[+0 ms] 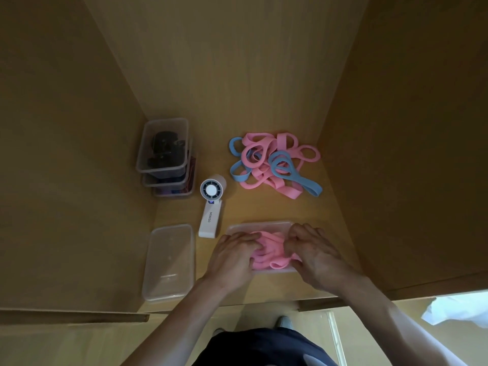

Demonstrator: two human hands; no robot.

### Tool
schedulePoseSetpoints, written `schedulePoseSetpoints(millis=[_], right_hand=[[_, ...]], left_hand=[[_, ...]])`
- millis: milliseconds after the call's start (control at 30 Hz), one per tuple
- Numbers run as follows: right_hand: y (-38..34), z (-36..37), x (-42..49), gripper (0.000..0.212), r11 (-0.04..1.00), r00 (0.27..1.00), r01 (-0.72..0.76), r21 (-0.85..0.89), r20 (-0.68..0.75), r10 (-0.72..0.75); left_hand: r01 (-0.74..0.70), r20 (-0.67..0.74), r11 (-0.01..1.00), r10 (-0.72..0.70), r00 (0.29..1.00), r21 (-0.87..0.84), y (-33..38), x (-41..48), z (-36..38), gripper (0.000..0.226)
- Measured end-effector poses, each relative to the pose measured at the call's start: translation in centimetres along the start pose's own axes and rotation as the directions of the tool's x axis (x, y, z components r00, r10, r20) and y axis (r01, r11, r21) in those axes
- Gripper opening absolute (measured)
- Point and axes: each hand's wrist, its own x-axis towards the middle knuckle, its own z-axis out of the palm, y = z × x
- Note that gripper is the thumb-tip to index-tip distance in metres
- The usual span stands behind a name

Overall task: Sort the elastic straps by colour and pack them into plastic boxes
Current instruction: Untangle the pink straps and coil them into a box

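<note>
A dark blue garment (264,347) filled the bottom edge of the view, and two bare forearms reached forward from it over the front lip of a wooden surface (211,128) closed in by wooden walls at the left, right and back.

Both hands were down in a clear plastic box (257,225) that sat near the front edge, right of centre. The box was packed with pink straps (272,249), bunched in folds between the hands. The left hand (235,256) lay knuckles up at the left of the bundle, fingers curled down into the fabric. The right hand (314,253) mirrored it on the right side, its fingers bent and dug into the same pink mass; the fingertips of both were buried, so the exact grip seemed a clutch rather than a flat press.

Farther back, well apart from the box, lay a loose pile (286,191) of tangled loops, mostly pink with several blue straps (313,188) mixed through it.

To the left of the box a white handheld fan (211,207) lay flat, its round head pointing away. Left of that sat a clear container (169,262), either an empty box or a lid. Behind it, against the left wall, stood a stack of boxes (165,154); the top one held dark straps, and striped red and blue showed through the lowest one.
</note>
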Motion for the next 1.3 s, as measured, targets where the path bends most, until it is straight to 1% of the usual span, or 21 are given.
schedulePoseSetpoints(millis=[33, 100, 167, 267, 300, 333, 367, 400, 433, 467, 600, 667, 733, 800, 900, 1033, 1167, 1300], right_hand=[[-0.2, -0.2, 0.1, 0.018, 0.999, 1.0, 0.0, -0.043, 0.007, 0.0], [-0.7, -0.1, 0.4, 0.029, 0.99, 0.999, 0.017, -0.137, 0.032, -0.012], [-1.5, 0.1, 1.1, 0.036, 0.969, 0.995, 0.047, -0.241, 0.091, -0.025], [-2.5, 0.8, 2.5, 0.032, 0.945, 0.989, 0.025, -0.326, 0.145, 0.023], [-2.9, 0.7, 2.8, 0.024, 0.941, 0.983, 0.025, -0.336, 0.178, 0.037], [-3.3, 0.3, 3.0, 0.013, 0.94, 0.978, 0.038, -0.338, 0.207, 0.035], [-3.2, 0.1, 3.2, 0.01, 0.941, 0.971, 0.03, -0.336, 0.233, 0.052], [-2.9, -0.1, 3.1, 0.018, 0.946, 0.964, 0.026, -0.323, 0.257, 0.062], [-2.7, -0.5, 2.9, 0.022, 0.957, 0.952, 0.021, -0.289, 0.297, 0.069], [-2.5, -0.8, 2.7, 0.024, 0.969, 0.95, 0.006, -0.245, 0.305, 0.071], [-1.2, -0.9, 1.4, 0.023, 0.996, 0.972, -0.076, -0.053, 0.221, 0.086], [-1.0, -0.4, 0.9, 0.024, 0.996, 0.991, -0.083, -0.044, 0.097, 0.087], [-1.2, -0.1, 0.4, 0.022, 0.995, 0.996, -0.093, -0.045, 0.011, 0.093], [-1.5, 0.3, 0.0, 0.018, 0.994, 0.991, -0.112, 0.011, -0.077, 0.112], [-1.7, 0.8, -0.7, 0.018, 0.985, 0.972, -0.143, 0.096, -0.173, 0.158], [-1.6, 1.4, -1.2, 0.019, 0.955, 0.954, -0.161, 0.248, -0.21, 0.215], [-1.1, 1.0, -1.7, 0.019, 0.883, 0.916, -0.186, 0.431, -0.25, 0.315], [-1.3, 0.9, -1.9, 0.019, 0.856, 0.903, -0.21, 0.473, -0.241, 0.355]], left_hand=[[0.001, -0.001, 1.0, -0.001, 1.0, -0.004, 0.0, 0.0, 0.0, 0.039], [0.003, -0.001, 1.0, -0.003, 1.0, -0.002, 0.0, 0.1, 0.0, 0.038], [0.002, -0.003, 1.0, -0.002, 1.0, 0.003, 0.0, 0.2, 0.0, 0.037], [0.001, 0.003, 1.0, -0.001, 1.0, -0.015, 0.1, 0.3, 0.1, 0.038], [0.0, 0.006, 1.0, 0.0, 1.0, -0.021, 0.1, 0.3, 0.2, 0.038], [-0.001, 0.009, 1.0, 0.002, 1.0, -0.028, 0.1, 0.2, 0.2, 0.038], [-0.005, 0.008, 0.999, 0.005, 1.0, -0.037, 0.0, 0.2, 0.3, 0.037], [-0.01, 0.008, 0.999, 0.011, 1.0, -0.05, -0.1, 0.2, 0.3, 0.036], [-0.016, 0.006, 0.998, 0.016, 1.0, -0.066, -0.2, 0.2, 0.3, 0.034], [-0.017, 0.008, 0.996, 0.018, 1.0, -0.083, -0.3, 0.2, 0.3, 0.031], [-0.023, -0.001, 0.992, 0.023, 1.0, -0.126, -0.3, 0.5, 0.1, 0.029], [-0.032, -0.01, 0.991, 0.031, 0.999, -0.132, -0.2, 0.5, -0.1, 0.031], [-0.038, -0.01, 0.99, 0.037, 0.999, -0.135, -0.1, 0.3, -0.3, 0.036], [-0.048, -0.015, 0.989, 0.046, 0.999, -0.141, 0.0, 0.0, -0.3, 0.039], [-0.068, -0.026, 0.984, 0.065, 0.998, -0.162, 0.1, -0.5, -0.4, 0.039], [-0.1, -0.045, 0.98, 0.093, 0.995, -0.173, 0.2, -1.1, -0.6, 0.04], [-0.116, -0.071, 0.977, 0.105, 0.992, -0.181, 0.2, -1.6, -0.7, 0.043], [-0.121, -0.104, 0.968, 0.1, 0.99, -0.22, -0.1, -2.3, -1.0, 0.043]])
